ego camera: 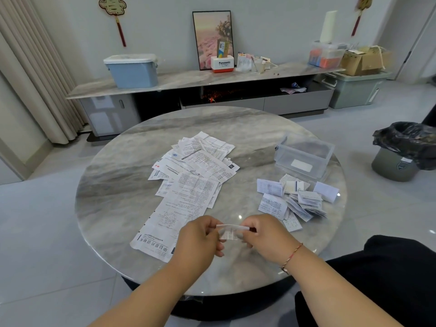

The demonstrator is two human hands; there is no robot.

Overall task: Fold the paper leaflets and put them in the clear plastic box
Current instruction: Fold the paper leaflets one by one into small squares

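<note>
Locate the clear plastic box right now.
Head view: the clear plastic box sits on the round table's far right, just behind the folded leaflets.

Both forearms showing bare, no sleeves reaching into view. Right hand [266,237] wearing thin red-and-gold cord bracelet [291,257] at wrist. Left hand [200,239] wearing nothing at wrist. Black trousers [389,279] showing at lower right, plain, unmarked.
</note>
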